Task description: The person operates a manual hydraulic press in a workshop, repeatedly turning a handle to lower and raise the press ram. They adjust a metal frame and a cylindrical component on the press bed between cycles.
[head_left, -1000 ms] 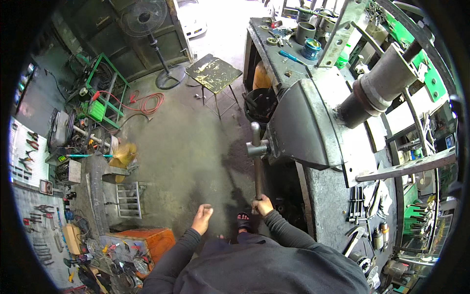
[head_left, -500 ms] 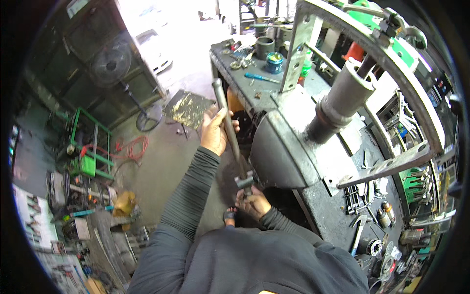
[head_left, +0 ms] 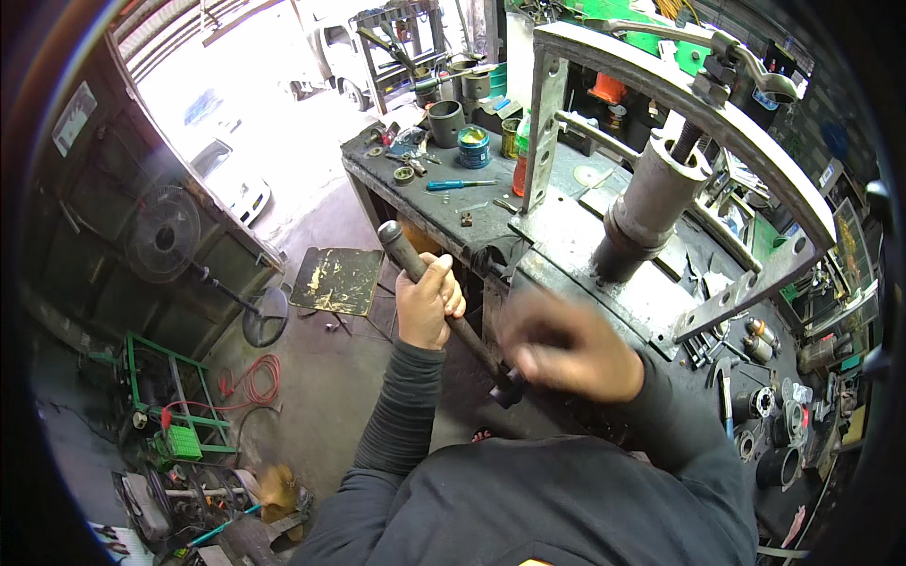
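My left hand [head_left: 427,300] is wrapped around the middle of a long metal bar [head_left: 404,251], which slants from upper left to lower right. At the bar's lower end is a dark crosswise head [head_left: 510,388]. My right hand [head_left: 571,346] is smeared by motion just above and right of that head, so its fingers are unclear. Beyond it on the bench, a grey metal cylinder [head_left: 654,193] stands tilted under a heavy steel frame [head_left: 681,74]. A threaded screw [head_left: 688,141] enters the cylinder's top, and a large wrench [head_left: 750,71] rests on the frame.
The workbench [head_left: 444,209] carries a blue-handled screwdriver [head_left: 461,185], a blue tin [head_left: 474,148] and a bottle of red liquid [head_left: 520,174]. Metal parts [head_left: 755,404] crowd its near right end. A low stool [head_left: 338,280], a standing fan [head_left: 162,234] and a red hose [head_left: 260,382] are at left.
My right hand has come off the bar's lower end and swung up and right. The bar in my left hand has tilted more toward level. My view has shifted.
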